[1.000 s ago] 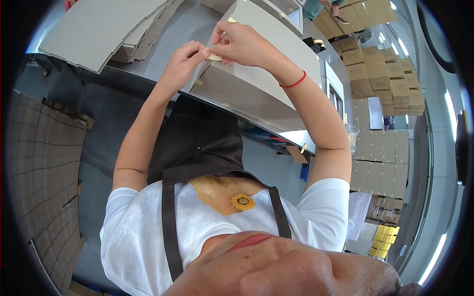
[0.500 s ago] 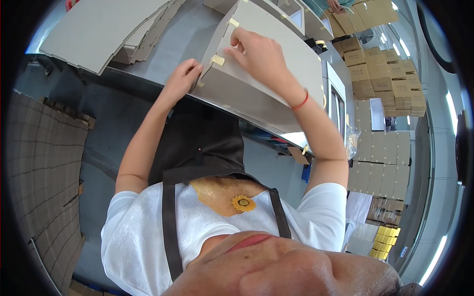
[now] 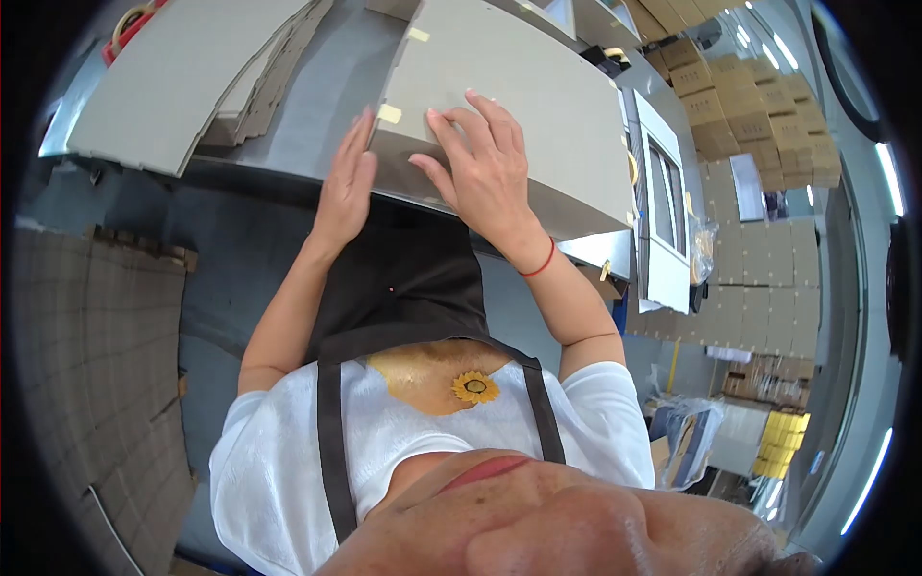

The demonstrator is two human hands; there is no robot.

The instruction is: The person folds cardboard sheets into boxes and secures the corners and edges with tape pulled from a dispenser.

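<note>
Since the earlier frame, both your hands have shifted: your left grip has gone from curled fingers to a straightened, upright palm, and your right grip has uncurled and lowered toward the front edge of the grey box. The whole view has swung a little too.

Your left grip is released, its fingers blurred just beside the box's left end; you can't tell here whether they touch it. Your right grip is released as well, its fingers spread over the top panel and its thumb over the front side; contact is unclear.

The box lies on the bench in front of you. At its left end, 1 pale yellow tape piece sits at the near corner, between your 2 grips, and another tab sits farther back along that edge. Left of the box is a stack of grey boards; near its right end stands a white framed piece.
</note>
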